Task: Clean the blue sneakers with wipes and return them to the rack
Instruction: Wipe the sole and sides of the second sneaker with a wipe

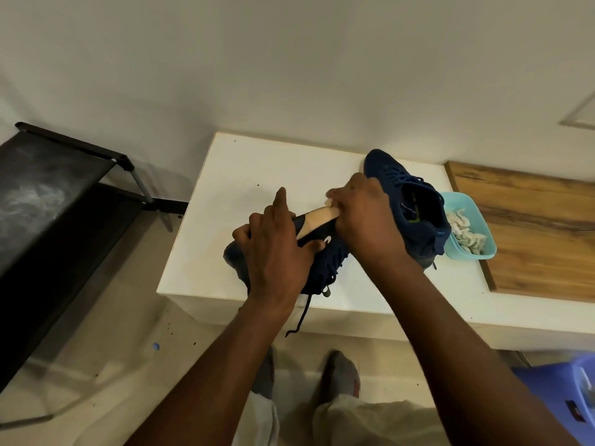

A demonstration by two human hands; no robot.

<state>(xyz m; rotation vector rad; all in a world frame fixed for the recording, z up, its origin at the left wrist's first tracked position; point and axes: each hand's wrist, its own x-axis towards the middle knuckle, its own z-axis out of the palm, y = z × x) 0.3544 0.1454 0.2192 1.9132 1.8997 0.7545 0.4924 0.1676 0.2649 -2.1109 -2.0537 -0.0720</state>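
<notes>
1 strip of floor point(141, 284) parts the black rack point(64, 194) from the white table point(257, 162), where the left hand point(277, 252) grips a tipped blue sneaker point(325, 267) near the front edge, the right hand point(363, 220) pinches a wipe point(331, 200) on its sole point(317, 221), the second sneaker point(415, 204) just beside the teal tub point(476, 249).

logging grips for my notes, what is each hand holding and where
Left hand grips the blue sneaker around its middle; right hand pinches a wipe against its sole.

Head-worn camera looks steeply down, close above the table point(257, 162).
</notes>
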